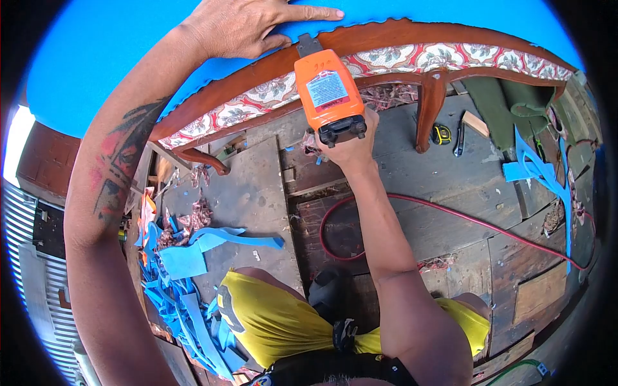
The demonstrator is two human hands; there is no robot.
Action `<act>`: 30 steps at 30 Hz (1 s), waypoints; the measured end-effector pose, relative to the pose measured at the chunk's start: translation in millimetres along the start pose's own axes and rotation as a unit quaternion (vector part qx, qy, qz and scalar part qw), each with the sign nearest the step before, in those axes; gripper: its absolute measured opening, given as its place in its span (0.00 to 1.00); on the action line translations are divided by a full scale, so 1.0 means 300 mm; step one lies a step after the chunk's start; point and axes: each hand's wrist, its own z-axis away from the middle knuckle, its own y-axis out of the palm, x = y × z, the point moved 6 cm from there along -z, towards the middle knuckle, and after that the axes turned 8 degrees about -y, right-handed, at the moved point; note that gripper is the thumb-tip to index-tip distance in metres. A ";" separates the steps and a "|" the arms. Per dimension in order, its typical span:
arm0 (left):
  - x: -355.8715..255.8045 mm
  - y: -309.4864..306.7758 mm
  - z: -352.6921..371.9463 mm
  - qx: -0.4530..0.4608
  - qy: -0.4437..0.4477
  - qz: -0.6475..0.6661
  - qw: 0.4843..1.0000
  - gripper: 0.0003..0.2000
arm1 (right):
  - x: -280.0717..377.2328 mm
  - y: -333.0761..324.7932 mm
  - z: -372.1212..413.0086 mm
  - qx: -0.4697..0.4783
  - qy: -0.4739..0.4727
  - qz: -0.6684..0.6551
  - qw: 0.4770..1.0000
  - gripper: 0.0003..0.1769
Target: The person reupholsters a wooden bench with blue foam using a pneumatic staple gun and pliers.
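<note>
My right hand (351,145) is wrapped round the handle of an orange staple gun (328,90), below its body. The gun's metal nose touches the edge where blue foam (399,9) meets the brown wooden frame (386,35) of a piece of furniture. My left hand (248,26) lies on the foam just left of the nose, its index finger stretched to the right and its thumb at the foam's edge. Floral fabric (412,59) runs along the frame below the wood rail.
A wooden leg (430,109) stands right of the gun. Beyond it lie a tape measure (442,134), a cutter knife (459,140) and green cloth (492,109). A red hose (444,215) loops over the floor boards. Blue foam scraps (183,260) pile at left.
</note>
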 end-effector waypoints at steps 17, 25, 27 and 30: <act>0.014 0.028 0.060 -0.010 -0.001 0.011 1.000 0.39 | 0.024 0.036 0.049 -0.003 0.000 -0.027 1.000 0.18; 0.013 0.030 0.059 -0.004 -0.004 0.017 1.000 0.42 | 0.046 0.040 0.024 0.012 -0.018 -0.003 1.000 0.31; 0.015 0.029 0.058 0.003 -0.008 0.025 1.000 0.42 | 0.040 0.042 0.026 0.010 -0.002 -0.017 1.000 0.29; 0.014 0.028 0.059 0.003 -0.007 0.030 1.000 0.42 | 0.015 0.054 0.036 0.009 0.024 -0.032 0.999 0.24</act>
